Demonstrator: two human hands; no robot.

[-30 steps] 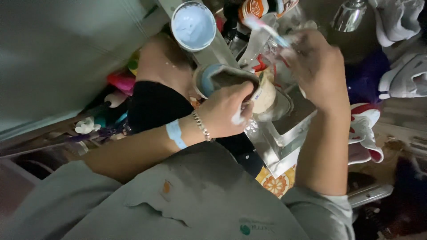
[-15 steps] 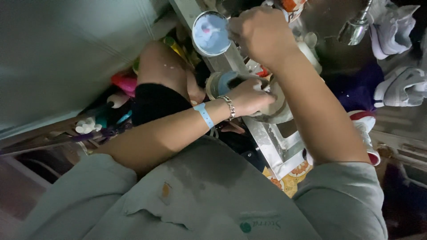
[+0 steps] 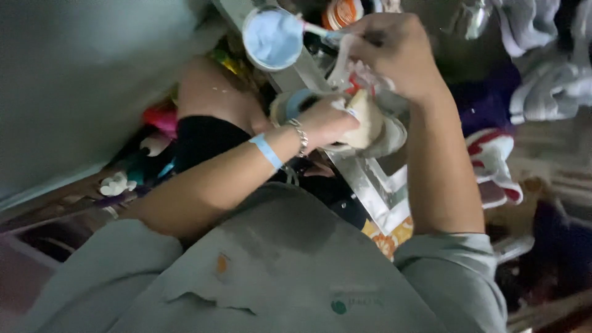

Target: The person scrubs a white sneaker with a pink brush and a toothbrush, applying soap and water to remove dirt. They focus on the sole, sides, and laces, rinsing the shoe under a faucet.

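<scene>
Head view shows the left hand [image 3: 330, 120] with fingers clamped on a pale shoe [image 3: 370, 126] above the metal ledge [image 3: 364, 185], the right hand [image 3: 394, 55] pinching a brush [image 3: 320, 31]; the shoe looks light, soft, best gripped inside.

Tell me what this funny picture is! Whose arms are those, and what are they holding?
The camera sits on a person's head and looks down, so you see their own grey shirt and two bare arms. The left hand, with a blue band and a bracelet on its wrist, grips a pale shoe. The right hand holds a small brush that reaches to a round tub of light blue paste. More shoes lie at the right. It is dark and blurry, so the rest is hard to tell.
</scene>
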